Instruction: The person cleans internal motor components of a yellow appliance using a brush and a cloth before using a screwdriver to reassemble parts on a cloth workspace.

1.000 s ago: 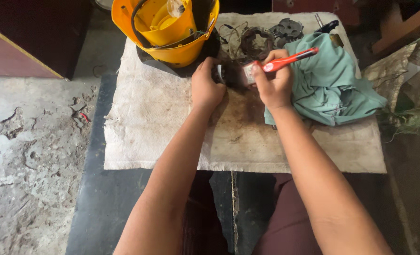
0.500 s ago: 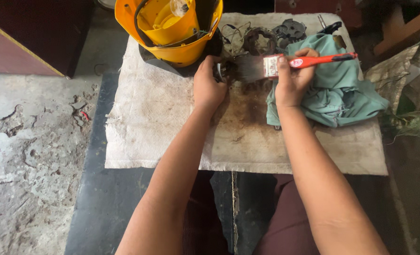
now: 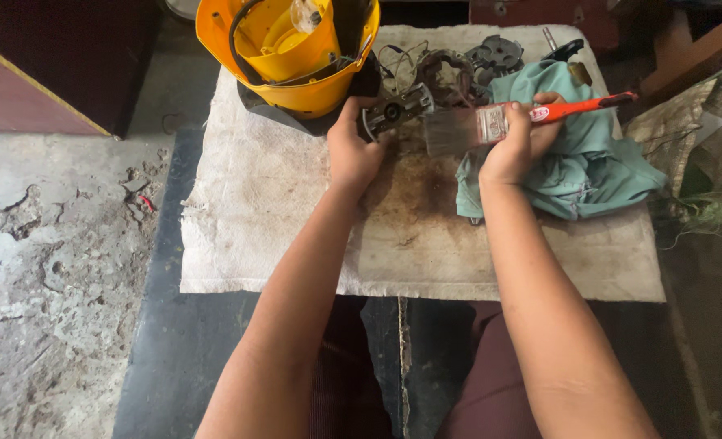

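Two bare hands work over a stained, off-white cloth (image 3: 279, 211) spread on a counter. The left hand (image 3: 353, 154) is closed around a small metal part (image 3: 397, 108), grey and dark, with a round hub at its middle, held just above the cloth near its far edge. The right hand (image 3: 517, 146) grips a paintbrush (image 3: 491, 123) by its ferrule; the handle is smooth and orange-red with a black tip, the bristles flat, broad and dirty grey. The bristles point left and end just beside the metal part; whether they touch it cannot be told. A brown, rusty smear darkens the cloth below both hands.

Behind the left hand stands a glossy yellow plastic housing (image 3: 296, 77), tub-shaped and open, with a black cable looped inside; it hides the far left corner of the cloth. Thin wires and round, dark metal parts (image 3: 474, 61) lie along the far edge. A crumpled teal rag (image 3: 588, 171) lies under and beside the right hand. Cracked grey floor (image 3: 44, 268) shows at left.
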